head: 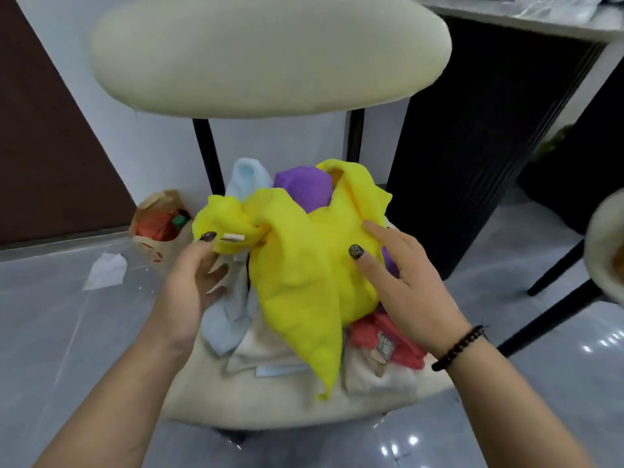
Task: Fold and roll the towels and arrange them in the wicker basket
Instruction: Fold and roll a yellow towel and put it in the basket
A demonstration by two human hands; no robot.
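Two hands work a crumpled yellow towel (304, 265) above the seat of a cream upholstered chair (209, 396). The left hand (189, 282) pinches a bunched corner of the towel between thumb and forefinger at its left edge, where a small pale tag (232, 237) sticks out; its other fingers are loosely curled below, nails pointing right. The right hand (401, 285) presses against the towel's right side, thumb laid on the cloth and forefinger stretched up along it, the remaining fingers tucked behind the fabric so I cannot tell how they lie. A dark beaded bracelet (461, 347) circles the right wrist.

The towel hangs in a long point down toward the front of the seat. Beneath and around it lies a heap of other towels on the seat: a purple one (304, 189) behind, a pale blue one (233, 309) at the left, a red one (388, 336) at the right with a label on it, and beige ones (378, 376) at the front.

The chair's rounded backrest (270, 52) fills the top of the view. On the grey glossy floor (50, 315) to the left stand a brown paper bag (158, 224) with orange contents and a scrap of white paper (106, 271). A dark ribbed table base (472, 163) stands to the right. No wicker basket can be made out.
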